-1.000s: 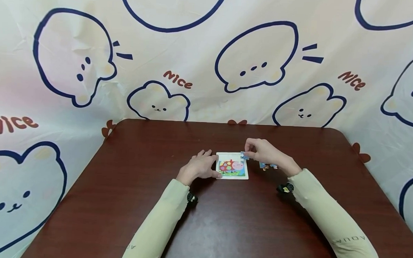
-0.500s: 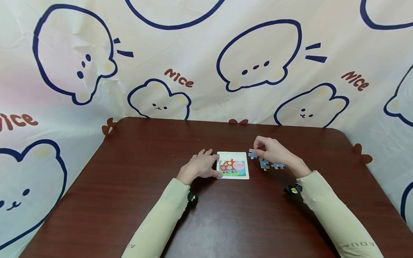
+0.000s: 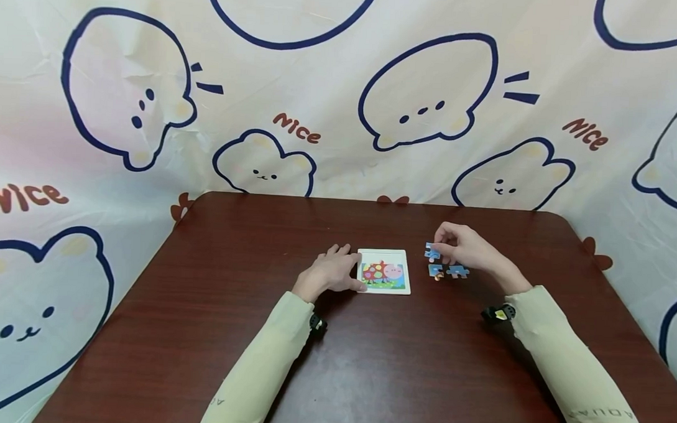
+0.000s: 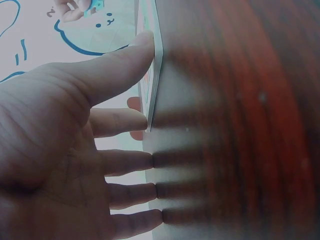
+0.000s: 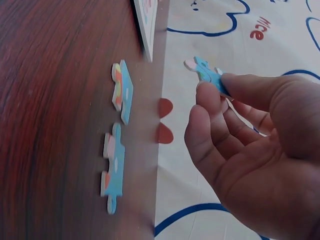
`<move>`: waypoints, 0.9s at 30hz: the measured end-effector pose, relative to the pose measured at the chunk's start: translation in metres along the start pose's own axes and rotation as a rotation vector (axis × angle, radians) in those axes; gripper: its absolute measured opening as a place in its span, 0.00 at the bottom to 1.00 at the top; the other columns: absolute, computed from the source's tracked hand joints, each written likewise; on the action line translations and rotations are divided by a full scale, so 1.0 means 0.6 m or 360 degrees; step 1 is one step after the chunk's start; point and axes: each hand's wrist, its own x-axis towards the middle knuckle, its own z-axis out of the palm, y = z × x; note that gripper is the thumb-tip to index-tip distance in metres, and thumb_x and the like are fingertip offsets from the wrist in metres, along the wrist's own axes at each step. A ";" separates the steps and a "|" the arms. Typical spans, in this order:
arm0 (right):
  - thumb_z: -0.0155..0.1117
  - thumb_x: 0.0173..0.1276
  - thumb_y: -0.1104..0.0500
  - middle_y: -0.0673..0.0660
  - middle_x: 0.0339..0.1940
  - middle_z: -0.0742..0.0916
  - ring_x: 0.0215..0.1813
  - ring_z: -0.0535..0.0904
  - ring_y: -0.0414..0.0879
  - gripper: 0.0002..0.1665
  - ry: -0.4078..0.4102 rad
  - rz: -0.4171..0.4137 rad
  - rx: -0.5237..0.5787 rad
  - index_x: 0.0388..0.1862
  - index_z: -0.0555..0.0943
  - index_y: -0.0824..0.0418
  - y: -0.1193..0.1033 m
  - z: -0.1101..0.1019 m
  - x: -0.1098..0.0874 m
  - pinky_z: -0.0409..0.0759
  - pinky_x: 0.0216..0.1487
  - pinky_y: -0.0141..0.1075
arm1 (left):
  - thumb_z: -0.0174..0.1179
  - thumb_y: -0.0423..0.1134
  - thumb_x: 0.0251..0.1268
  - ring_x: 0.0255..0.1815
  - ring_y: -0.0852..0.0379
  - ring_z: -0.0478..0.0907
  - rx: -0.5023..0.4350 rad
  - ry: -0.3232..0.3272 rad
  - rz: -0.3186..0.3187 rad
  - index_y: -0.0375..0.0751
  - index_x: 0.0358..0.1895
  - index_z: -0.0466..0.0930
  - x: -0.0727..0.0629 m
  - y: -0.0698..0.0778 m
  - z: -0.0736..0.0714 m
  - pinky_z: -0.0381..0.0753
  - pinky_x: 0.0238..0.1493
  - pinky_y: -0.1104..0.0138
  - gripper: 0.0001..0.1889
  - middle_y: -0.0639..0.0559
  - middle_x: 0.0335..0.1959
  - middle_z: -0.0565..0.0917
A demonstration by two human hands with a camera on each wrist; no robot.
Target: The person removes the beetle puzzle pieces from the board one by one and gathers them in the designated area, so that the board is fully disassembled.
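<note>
A small white-bordered puzzle board point(image 3: 382, 255), with a picture of a spotted red ladybug, lies flat in the middle of the table. At its left side rests my left hand point(image 3: 329, 273); in the left wrist view the thumb point(image 4: 135, 57) lies on the board's edge and the other fingers stretch out straight, their tips at the tabletop. My right hand point(image 3: 470, 248) pinches a blue puzzle piece point(image 5: 212, 79) between thumb and fingertips, raised above the table. Close below it, two more pieces, a left one point(image 5: 126, 92) and a right one point(image 5: 115, 162), lie on the table.
The dark brown wooden table point(image 3: 333, 361) reaches back to a pale cloth backdrop point(image 3: 342, 112) printed with bear outlines. Each sleeved wrist carries a small black camera, one left point(image 3: 316, 324) and one right point(image 3: 498, 313).
My right hand has carried the pinched puzzle piece rightward, away from the board's upper right corner to above the two loose pieces. The left hand has stayed at the board.
</note>
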 end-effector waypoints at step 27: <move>0.61 0.72 0.56 0.62 0.34 0.83 0.31 0.81 0.50 0.09 0.0026 0.0135 0.0106 0.44 0.77 0.61 0.062 -0.044 -0.057 0.83 0.32 0.37 | 0.64 0.59 0.62 0.80 0.38 0.49 0.0030 0.0013 0.0003 0.48 0.74 0.63 -0.001 0.005 -0.002 0.56 0.75 0.44 0.39 0.41 0.79 0.55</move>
